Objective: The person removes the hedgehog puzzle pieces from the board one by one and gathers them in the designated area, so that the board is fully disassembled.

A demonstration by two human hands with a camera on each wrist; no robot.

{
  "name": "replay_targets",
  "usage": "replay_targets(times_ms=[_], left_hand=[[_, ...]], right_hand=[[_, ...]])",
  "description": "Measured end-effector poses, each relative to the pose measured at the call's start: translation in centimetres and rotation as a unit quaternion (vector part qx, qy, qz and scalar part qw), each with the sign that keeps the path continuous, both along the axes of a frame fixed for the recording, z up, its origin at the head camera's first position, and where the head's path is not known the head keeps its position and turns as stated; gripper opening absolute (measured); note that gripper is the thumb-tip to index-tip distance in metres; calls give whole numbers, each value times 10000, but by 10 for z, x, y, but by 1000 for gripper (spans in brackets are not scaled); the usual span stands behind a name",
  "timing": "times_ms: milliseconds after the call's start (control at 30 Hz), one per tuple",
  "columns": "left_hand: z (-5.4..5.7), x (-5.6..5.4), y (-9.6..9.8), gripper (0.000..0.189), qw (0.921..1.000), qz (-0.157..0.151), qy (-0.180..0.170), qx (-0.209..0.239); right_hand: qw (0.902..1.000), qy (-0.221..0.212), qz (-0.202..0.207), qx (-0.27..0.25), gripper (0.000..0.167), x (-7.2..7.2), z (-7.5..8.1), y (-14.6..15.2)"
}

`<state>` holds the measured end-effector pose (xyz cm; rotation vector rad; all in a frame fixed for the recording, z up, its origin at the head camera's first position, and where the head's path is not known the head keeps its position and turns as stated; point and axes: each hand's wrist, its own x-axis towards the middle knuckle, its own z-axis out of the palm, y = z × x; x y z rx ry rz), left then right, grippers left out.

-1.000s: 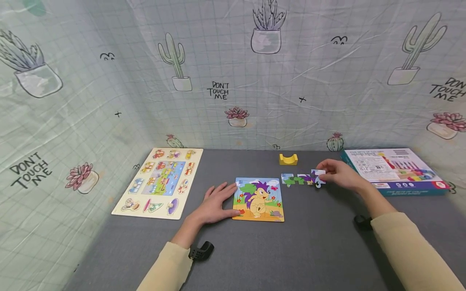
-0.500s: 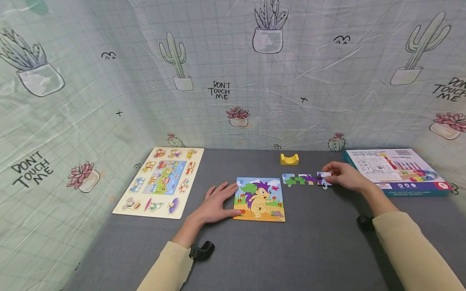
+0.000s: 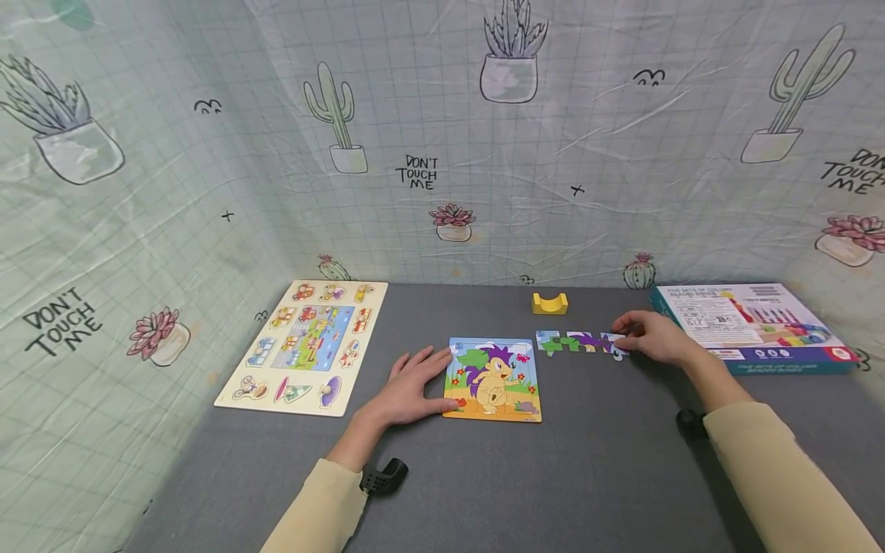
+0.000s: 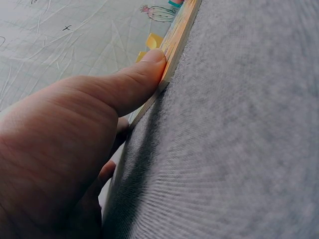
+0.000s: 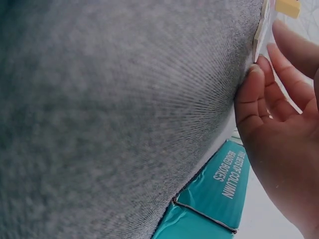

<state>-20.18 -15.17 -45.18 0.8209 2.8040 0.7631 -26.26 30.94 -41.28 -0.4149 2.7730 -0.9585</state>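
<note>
My left hand (image 3: 412,389) rests with fingers spread at the left side of a hedgehog puzzle (image 3: 492,379). In the left wrist view, its thumb (image 4: 137,79) presses on the puzzle's edge, while the other fingers are mostly hidden. Right of the puzzle, my right hand (image 3: 653,336) has curled fingertips on a purple jigsaw piece (image 3: 611,348) with a printed eye, and hides part of it. Two more jigsaw pieces (image 3: 579,342) lie in line just to its left. The right wrist view has my curled fingers (image 5: 249,89) low against the tabletop.
A cream pegboard puzzle (image 3: 256,403) with vehicle shapes lies at the left. Behind the pieces stands a yellow curved block (image 3: 549,305). A teal-sided box (image 3: 781,361) is at the right, close to my right arm. Printed cloth (image 3: 442,115) hangs behind the grey table (image 3: 539,491).
The eye piece first slid right in my right hand, away from its neighbours. Since then it has shifted slightly down and back left. My left hand stays in place.
</note>
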Motion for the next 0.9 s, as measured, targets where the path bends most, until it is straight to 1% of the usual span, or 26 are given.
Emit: replay_targets(times_ms=[167,300,400,767,900], left_hand=[[0,0,0,87,10000,-3,-7,21],[0,1,0,87,10000,18,-1,2],[1,1,1,87,10000,23,-9,13],[0,0,1,87,10000,27,-24,-29],[0,1,1,87,10000,26,-14,2]], right_hand=[[9998,-144,117,57,44,-2,-1,1],[9994,-103,329,47,46,-4,-3,2],[9991,-91,408,48,46,-5,-4,2],[9988,-8,468,110,46,-3,-2,2],[9994,-35,333,107,50,-2,1,0]])
